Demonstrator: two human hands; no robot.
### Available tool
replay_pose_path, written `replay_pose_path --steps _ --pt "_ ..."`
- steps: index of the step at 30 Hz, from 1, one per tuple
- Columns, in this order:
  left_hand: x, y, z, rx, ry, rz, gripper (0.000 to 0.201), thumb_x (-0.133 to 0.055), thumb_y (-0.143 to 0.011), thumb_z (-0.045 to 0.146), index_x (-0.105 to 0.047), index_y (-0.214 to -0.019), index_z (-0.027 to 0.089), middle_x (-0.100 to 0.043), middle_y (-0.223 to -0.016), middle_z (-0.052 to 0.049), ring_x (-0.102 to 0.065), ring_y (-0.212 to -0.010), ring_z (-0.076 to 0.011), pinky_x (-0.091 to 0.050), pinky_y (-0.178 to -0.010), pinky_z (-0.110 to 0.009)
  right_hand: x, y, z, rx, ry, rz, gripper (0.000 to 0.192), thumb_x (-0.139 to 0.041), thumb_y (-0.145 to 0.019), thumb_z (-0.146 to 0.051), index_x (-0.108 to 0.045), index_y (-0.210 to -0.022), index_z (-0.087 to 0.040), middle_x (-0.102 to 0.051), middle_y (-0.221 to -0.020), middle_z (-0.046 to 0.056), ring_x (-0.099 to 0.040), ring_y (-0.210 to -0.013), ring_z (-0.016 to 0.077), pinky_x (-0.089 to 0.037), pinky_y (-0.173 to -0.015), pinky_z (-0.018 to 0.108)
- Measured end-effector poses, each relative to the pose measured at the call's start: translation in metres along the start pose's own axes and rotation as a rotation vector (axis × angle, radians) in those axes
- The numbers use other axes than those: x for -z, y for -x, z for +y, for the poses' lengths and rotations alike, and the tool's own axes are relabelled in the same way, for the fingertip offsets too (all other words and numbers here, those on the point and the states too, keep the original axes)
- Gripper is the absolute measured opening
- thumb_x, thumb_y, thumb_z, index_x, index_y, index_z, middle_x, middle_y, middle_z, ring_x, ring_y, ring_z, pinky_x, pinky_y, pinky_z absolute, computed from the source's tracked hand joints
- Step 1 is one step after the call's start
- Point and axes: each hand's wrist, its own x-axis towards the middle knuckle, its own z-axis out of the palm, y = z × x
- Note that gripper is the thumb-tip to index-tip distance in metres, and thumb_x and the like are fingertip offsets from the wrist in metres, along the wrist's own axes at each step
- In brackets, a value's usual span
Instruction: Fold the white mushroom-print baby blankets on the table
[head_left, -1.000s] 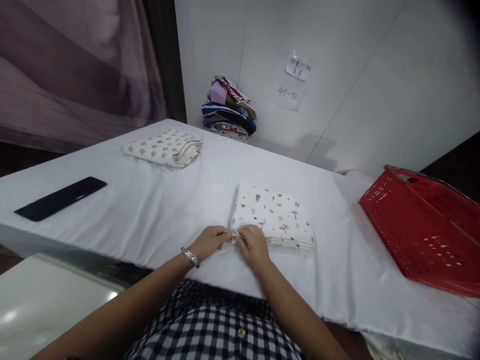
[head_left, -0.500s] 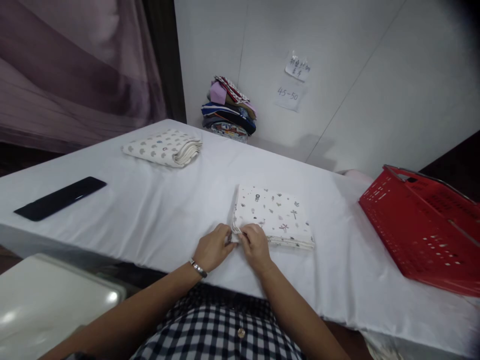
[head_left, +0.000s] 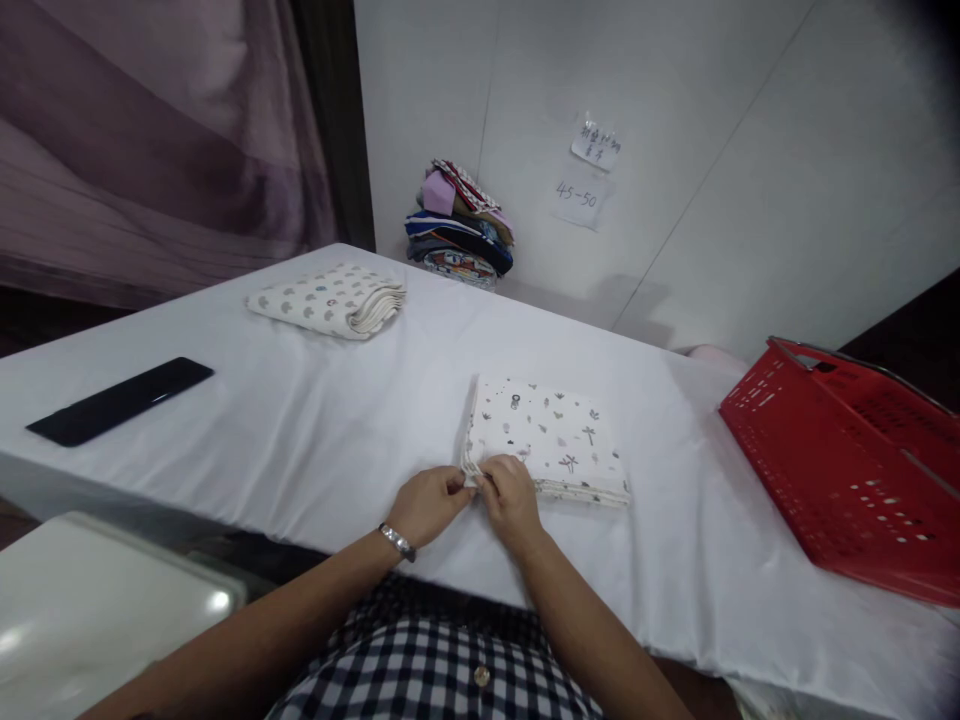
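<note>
While a white-covered table (head_left: 315,420) fills the view, a white wall (head_left: 750,150) with two paper notes (head_left: 585,175) rises behind it and a purple curtain (head_left: 150,130) hangs at ten o'clock. A folded printed cloth (head_left: 547,435) lies near the front edge at the centre. The left hand (head_left: 427,505) and right hand (head_left: 510,495) both pinch its near left corner, fingertips closed on the layers. A red basket (head_left: 847,470) sits at three o'clock, a black flat object (head_left: 120,398) at nine, another folded cloth (head_left: 330,300) at eleven, a fabric stack (head_left: 461,225) at twelve. Bare tabletop spreads between them. Since a second ago, the left hand has crept closer to the corner.
</note>
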Motion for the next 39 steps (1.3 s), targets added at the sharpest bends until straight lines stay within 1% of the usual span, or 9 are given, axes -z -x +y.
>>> replay_pose_path --steps 6,9,13,22,25,30,33,36,39 --pt "0.001 -0.01 -0.001 0.044 0.177 -0.068 0.026 -0.048 -0.071 0.038 -0.054 -0.057 0.017 -0.051 -0.054 0.002 -0.045 -0.056 -0.0122 -0.029 -0.054 -0.024 0.002 -0.001 -0.002 0.0 -0.01 0.016 0.017 -0.041 -0.089 -0.025 -0.056 -0.088 -0.018 -0.057 -0.083 0.006 -0.049 -0.08 0.0179 -0.039 -0.072 0.032" --pt "0.003 -0.015 -0.005 0.136 0.326 -0.113 0.026 -0.051 -0.066 0.038 -0.051 -0.053 0.016 -0.044 -0.048 0.004 -0.039 -0.049 -0.0101 -0.027 -0.05 -0.024 0.003 0.0 -0.002 0.008 -0.014 0.033 0.017 -0.04 -0.089 -0.024 -0.055 -0.09 -0.017 -0.057 -0.084 0.007 -0.049 -0.082 0.018 -0.039 -0.074 0.033" --pt "0.004 -0.019 -0.011 0.267 0.532 -0.212 0.026 -0.052 -0.062 0.04 -0.047 -0.051 0.017 -0.035 -0.039 0.006 -0.03 -0.04 -0.0078 -0.022 -0.043 -0.023 0.003 0.001 -0.001 0.048 0.024 -0.03 0.017 -0.041 -0.089 -0.024 -0.056 -0.091 -0.017 -0.057 -0.086 0.007 -0.048 -0.083 0.0183 -0.039 -0.074 0.033" --pt "0.004 -0.02 -0.016 0.246 0.624 -0.241 0.024 -0.052 -0.059 0.039 -0.046 -0.051 0.017 -0.035 -0.036 0.007 -0.031 -0.035 -0.0064 -0.02 -0.04 -0.022 0.001 0.002 0.0 0.062 0.061 -0.061 0.018 -0.04 -0.089 -0.025 -0.056 -0.091 -0.017 -0.057 -0.085 0.007 -0.048 -0.081 0.0185 -0.038 -0.073 0.033" --pt "0.01 -0.018 -0.014 0.25 0.697 -0.277 0.025 -0.055 -0.057 0.04 -0.048 -0.055 0.016 -0.043 -0.042 0.006 -0.032 -0.036 -0.0058 -0.02 -0.039 -0.022 0.0 0.002 -0.001 0.058 0.068 -0.06 0.017 -0.04 -0.089 -0.025 -0.056 -0.09 -0.017 -0.057 -0.084 0.006 -0.048 -0.08 0.0182 -0.038 -0.072 0.032" --pt "0.022 -0.015 -0.005 0.339 0.711 -0.367 0.043 -0.051 -0.062 0.058 -0.051 -0.06 0.015 -0.046 -0.046 0.003 -0.035 -0.037 -0.0073 -0.015 -0.036 -0.022 -0.002 0.002 -0.002 0.073 0.094 -0.05 0.017 -0.04 -0.089 -0.024 -0.056 -0.089 -0.017 -0.056 -0.082 0.006 -0.048 -0.078 0.0175 -0.037 -0.07 0.031" --pt "0.018 -0.018 -0.004 0.37 0.656 -0.315 0.051 -0.051 -0.058 0.066 -0.048 -0.055 0.016 -0.041 -0.041 0.005 -0.033 -0.033 -0.0074 -0.015 -0.036 -0.023 -0.003 0.003 -0.004 0.091 0.11 -0.036 0.017 -0.041 -0.089 -0.023 -0.056 -0.09 -0.018 -0.056 -0.081 0.006 -0.048 -0.078 0.0174 -0.038 -0.07 0.031" --pt "0.009 -0.023 -0.007 0.335 0.661 -0.241 0.052 -0.054 -0.054 0.068 -0.045 -0.051 0.017 -0.041 -0.04 0.005 -0.032 -0.031 -0.0068 -0.019 -0.035 -0.024 -0.003 0.004 -0.007 0.098 0.106 -0.026 0.016 -0.041 -0.088 -0.021 -0.056 -0.093 -0.018 -0.057 -0.083 0.006 -0.049 -0.078 0.0177 -0.038 -0.07 0.032" --pt "0.003 -0.025 -0.011 0.309 0.652 -0.233 0.051 -0.055 -0.055 0.067 -0.042 -0.049 0.018 -0.04 -0.039 0.006 -0.032 -0.031 -0.0073 -0.02 -0.036 -0.024 0.001 0.005 -0.008 0.115 0.102 -0.036 0.018 -0.043 -0.086 -0.018 -0.056 -0.099 -0.018 -0.059 -0.086 0.006 -0.05 -0.081 0.0177 -0.04 -0.072 0.032"
